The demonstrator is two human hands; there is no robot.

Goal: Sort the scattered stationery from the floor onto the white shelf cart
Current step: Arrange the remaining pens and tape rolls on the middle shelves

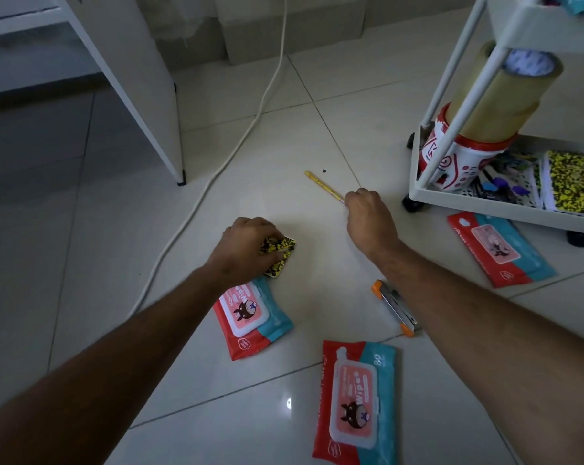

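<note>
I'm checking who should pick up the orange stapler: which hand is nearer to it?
Neither is close, but the right hand is nearer: it holds the pencil beyond the stapler, whose forearm crosses it. The left hand grips a yellow-black pad farther left.

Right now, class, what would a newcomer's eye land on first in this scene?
Two bare arms reach over the pale tiled floor: the left hand grips a small yellow-and-black patterned pad, the right hand pinches a thin yellow pencil. Red-and-teal wipes packs lie scattered nearby, beside the white shelf cart.
</note>
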